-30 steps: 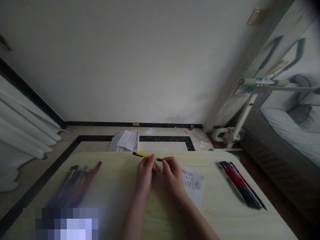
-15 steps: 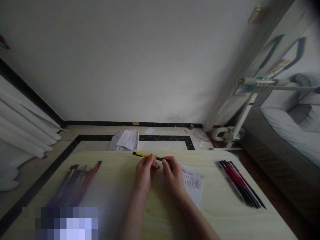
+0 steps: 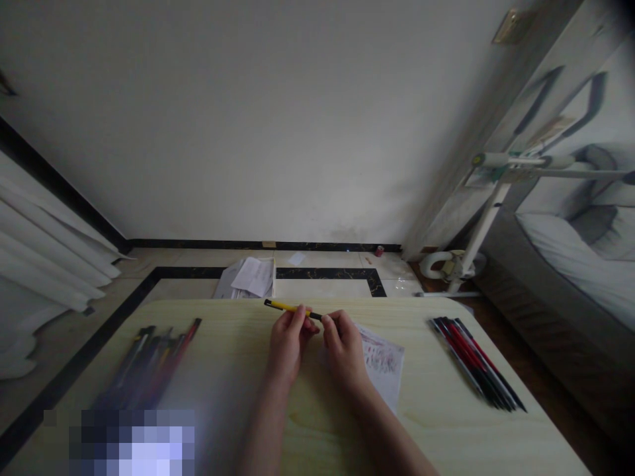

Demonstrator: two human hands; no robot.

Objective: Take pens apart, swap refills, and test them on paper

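Observation:
Both my hands meet at the far middle of a pale wooden table (image 3: 446,430). A yellow pen with black ends (image 3: 285,307) lies level between them, pointing left. My left hand (image 3: 288,344) pinches the pen's barrel with closed fingers. My right hand (image 3: 342,347) is closed on the pen's black right end. Just right of my right hand a white sheet with red and dark scribbles (image 3: 381,363) lies on the table, partly under my wrist.
A bunch of red and black pens (image 3: 476,363) lies at the table's right side, and another pile of dark pens (image 3: 149,360) at the left. Beyond the table, papers (image 3: 251,276) lie on the floor by the wall. A white stand (image 3: 476,231) and a bed are at right.
Nothing has visibly changed beyond a slight shift of view; both hands keep holding the yellow pen in the same place.

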